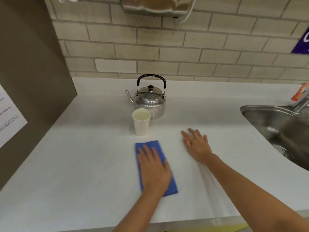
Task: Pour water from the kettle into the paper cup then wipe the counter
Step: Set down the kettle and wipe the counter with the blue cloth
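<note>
A steel kettle (150,99) with a black handle stands upright near the back of the white counter (83,156), spout pointing left. Just in front of it stands a white paper cup (141,122) with liquid inside. A folded blue cloth (151,144) lies flat on the counter in front of the cup. My left hand (154,169) rests palm down on the cloth, fingers spread, covering most of it. My right hand (197,144) lies flat on the bare counter to the right of the cloth, fingers apart, holding nothing.
A steel sink (280,129) with a tap is set into the counter at the right. A brown side panel (33,81) with a paper notice closes the left. A tiled wall (184,52) runs behind, with a dispenser above.
</note>
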